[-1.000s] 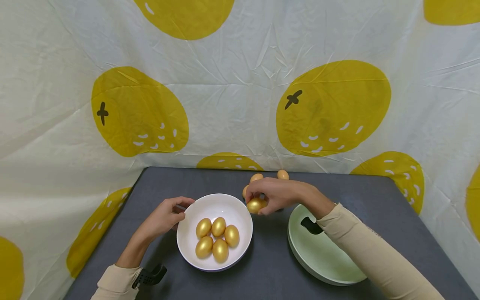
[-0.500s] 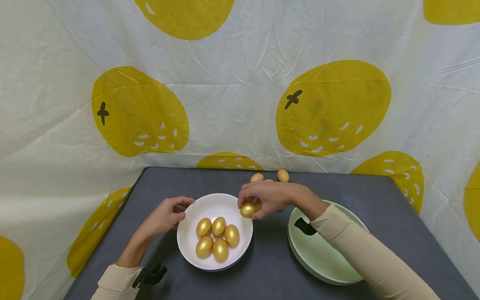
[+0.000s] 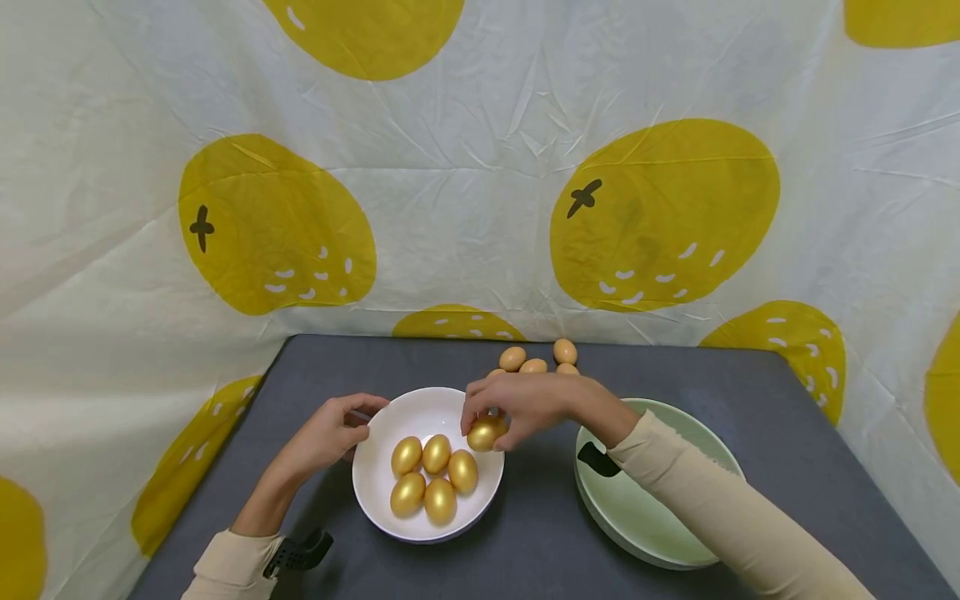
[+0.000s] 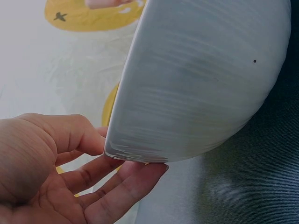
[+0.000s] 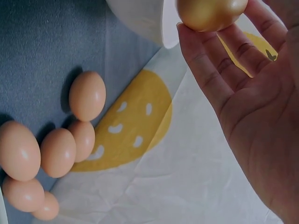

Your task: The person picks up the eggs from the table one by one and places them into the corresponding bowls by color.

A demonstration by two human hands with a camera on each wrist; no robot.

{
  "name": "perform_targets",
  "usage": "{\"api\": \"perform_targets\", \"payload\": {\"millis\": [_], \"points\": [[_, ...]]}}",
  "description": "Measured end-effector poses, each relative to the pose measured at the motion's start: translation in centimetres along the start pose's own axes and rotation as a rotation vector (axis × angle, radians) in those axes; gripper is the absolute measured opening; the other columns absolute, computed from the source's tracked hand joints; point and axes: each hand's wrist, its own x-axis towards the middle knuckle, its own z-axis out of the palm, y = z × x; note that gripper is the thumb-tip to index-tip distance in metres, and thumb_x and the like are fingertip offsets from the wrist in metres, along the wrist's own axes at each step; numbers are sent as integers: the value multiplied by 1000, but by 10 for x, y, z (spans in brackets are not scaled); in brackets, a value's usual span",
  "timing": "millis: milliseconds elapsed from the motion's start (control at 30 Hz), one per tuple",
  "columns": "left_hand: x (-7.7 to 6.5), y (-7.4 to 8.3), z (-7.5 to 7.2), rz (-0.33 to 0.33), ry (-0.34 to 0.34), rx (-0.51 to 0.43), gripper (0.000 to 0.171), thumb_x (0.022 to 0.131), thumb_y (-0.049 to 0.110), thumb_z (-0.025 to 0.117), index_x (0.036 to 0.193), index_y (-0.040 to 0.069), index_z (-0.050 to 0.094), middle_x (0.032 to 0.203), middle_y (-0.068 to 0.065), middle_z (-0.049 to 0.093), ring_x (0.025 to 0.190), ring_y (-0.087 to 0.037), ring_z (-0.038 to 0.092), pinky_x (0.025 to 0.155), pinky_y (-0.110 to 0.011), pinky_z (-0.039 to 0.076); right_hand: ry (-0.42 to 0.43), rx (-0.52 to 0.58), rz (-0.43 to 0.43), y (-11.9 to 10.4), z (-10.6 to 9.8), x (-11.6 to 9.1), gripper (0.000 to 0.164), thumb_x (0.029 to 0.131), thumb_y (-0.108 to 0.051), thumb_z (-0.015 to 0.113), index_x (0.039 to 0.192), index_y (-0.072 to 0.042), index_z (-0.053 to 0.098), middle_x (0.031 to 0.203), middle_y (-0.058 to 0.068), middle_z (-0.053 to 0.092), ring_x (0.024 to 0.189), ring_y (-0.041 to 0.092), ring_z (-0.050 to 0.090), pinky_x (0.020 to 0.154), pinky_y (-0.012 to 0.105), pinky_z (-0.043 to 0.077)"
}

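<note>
A white bowl (image 3: 420, 412) stands on the dark table with several golden eggs (image 3: 439, 501) inside. At its left rim, my left hand (image 3: 332, 435) pinches the edge. The left wrist view shows the thumb at the rim and the other fingertips against the outer wall of the bowl (image 4: 201, 84). Over the bowl's right rim, my right hand (image 3: 534, 407) holds one more golden egg (image 3: 486, 434) between thumb and fingertips. From the right wrist, this golden egg (image 5: 212, 14) appears at the top, partly cut off, with the bowl's edge beside it.
Several brown eggs (image 3: 513, 359) lie at the table's back edge, partly hidden by my right hand. To the right stands a pale green round dish (image 3: 652, 517), under my right forearm. A white cloth (image 3: 465, 242) with yellow fruit prints hangs behind the dark table (image 3: 352, 362).
My right hand has carried the golden egg left and slightly nearer, from beside the bowl to over its right rim. More brown eggs show behind it. The left hand stays at the rim.
</note>
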Motion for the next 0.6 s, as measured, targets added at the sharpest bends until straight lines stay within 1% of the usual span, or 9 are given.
{"api": "perform_targets", "payload": {"millis": [133, 200, 267, 433, 600], "points": [[0, 0, 0, 7, 4, 8, 40, 94, -2, 58, 133, 4, 63, 120, -17, 67, 95, -27, 68, 62, -39, 61, -33, 13, -16, 0, 5, 6, 36, 86, -8, 73, 121, -17, 70, 118, -7, 61, 104, 6, 56, 93, 29, 51], [0, -1, 0, 11, 4, 11, 40, 94, -3, 58, 133, 4, 63, 120, -17, 67, 95, -27, 68, 62, -39, 61, -46, 17, -12, -2, 7, 9, 39, 86, -7, 73, 123, -17, 68, 118, -6, 61, 106, 5, 56, 93, 27, 51], [0, -1, 0, 14, 4, 10, 40, 94, -3, 57, 133, 4, 63, 120, -17, 67, 94, -27, 68, 62, -39, 61, -56, 20, -14, -3, 10, 12, 41, 85, -6, 74, 124, -17, 67, 118, -6, 62, 107, 5, 56, 94, 28, 51], [0, -1, 0, 15, 1, 4, 41, 94, -3, 57, 133, 4, 63, 119, -18, 67, 93, -27, 68, 62, -39, 61, -81, 9, -39, -5, 15, 19, 38, 83, -4, 75, 119, -15, 67, 114, -6, 62, 104, 5, 56, 96, 28, 50], [0, -1, 0, 19, -4, 2, 41, 93, -3, 57, 133, 4, 63, 119, -17, 67, 93, -26, 67, 62, -39, 61, -101, -24, -54, -5, 21, 23, 36, 83, -6, 76, 116, -15, 67, 111, -7, 61, 101, 4, 55, 93, 27, 51]]}}
